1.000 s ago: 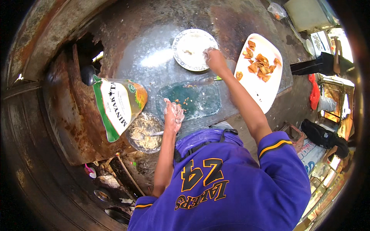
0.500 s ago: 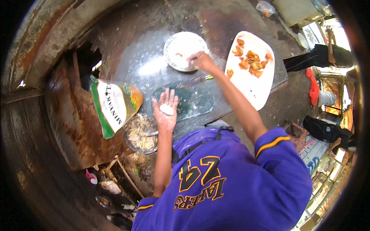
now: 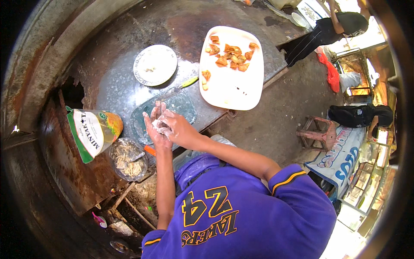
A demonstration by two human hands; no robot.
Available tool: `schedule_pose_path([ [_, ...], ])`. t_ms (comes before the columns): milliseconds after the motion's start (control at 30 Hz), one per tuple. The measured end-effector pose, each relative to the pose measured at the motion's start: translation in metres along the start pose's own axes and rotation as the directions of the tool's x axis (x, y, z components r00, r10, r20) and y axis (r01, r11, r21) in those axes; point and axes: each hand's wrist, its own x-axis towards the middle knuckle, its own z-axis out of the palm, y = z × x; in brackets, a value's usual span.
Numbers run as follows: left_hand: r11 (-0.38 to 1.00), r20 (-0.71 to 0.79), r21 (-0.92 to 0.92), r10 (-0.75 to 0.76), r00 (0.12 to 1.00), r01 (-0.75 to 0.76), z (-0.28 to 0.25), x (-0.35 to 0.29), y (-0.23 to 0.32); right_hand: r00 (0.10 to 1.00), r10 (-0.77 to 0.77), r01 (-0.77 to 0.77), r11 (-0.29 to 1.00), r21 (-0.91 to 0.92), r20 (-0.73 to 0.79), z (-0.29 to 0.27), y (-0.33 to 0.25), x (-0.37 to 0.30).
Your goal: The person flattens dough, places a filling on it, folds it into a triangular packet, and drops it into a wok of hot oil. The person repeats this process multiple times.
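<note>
Fingers (image 3: 165,122) of the right hand (image 3: 179,128) moved from the plate (image 3: 162,58) to the left hand (image 3: 156,135).

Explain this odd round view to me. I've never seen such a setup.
There is no machine: these are bare hands, seen by a wide fisheye camera worn on their owner's head, looking down, so straight edges bend near the rim. The left hand and right hand meet over a green board; something white and doughy-looking seems to be between them, though partly hidden. The table also holds a white plate, a pale tray of browned pieces, a bulging packet and a clear bowl of pale strips.
</note>
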Motion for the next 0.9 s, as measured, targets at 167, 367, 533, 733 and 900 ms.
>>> schedule_pose_path([
  [167, 0.997, 0.012, 0.032, 0.074, 0.997, -0.074, -0.008, -0.038, -0.02, 0.983, -0.024, -0.015, 0.978, -0.208, -0.183, 0.002, 0.001, -0.049],
  [367, 0.991, 0.004, -0.12, 0.062, 0.998, -0.061, -0.026, -0.085, -0.037, 0.905, 0.273, -0.407, 0.783, 0.471, 0.327, 0.001, 0.014, -0.087],
  [533, 0.995, 0.023, -0.087, 0.049, 0.999, -0.047, -0.023, -0.111, -0.044, 0.972, 0.156, -0.222, 0.857, 0.464, 0.175, -0.001, 0.0, -0.12],
  [733, 0.986, 0.192, -0.155, 0.092, 0.977, -0.062, -0.052, -0.135, -0.037, 0.965, 0.158, -0.23, 0.896, 0.381, 0.21, 0.021, -0.004, -0.142],
  [900, 0.968, 0.166, -0.248, 0.07, 0.984, -0.027, -0.112, -0.175, 0.0, 0.909, 0.174, -0.374, 0.739, 0.56, 0.379, 0.085, -0.022, -0.179],
])
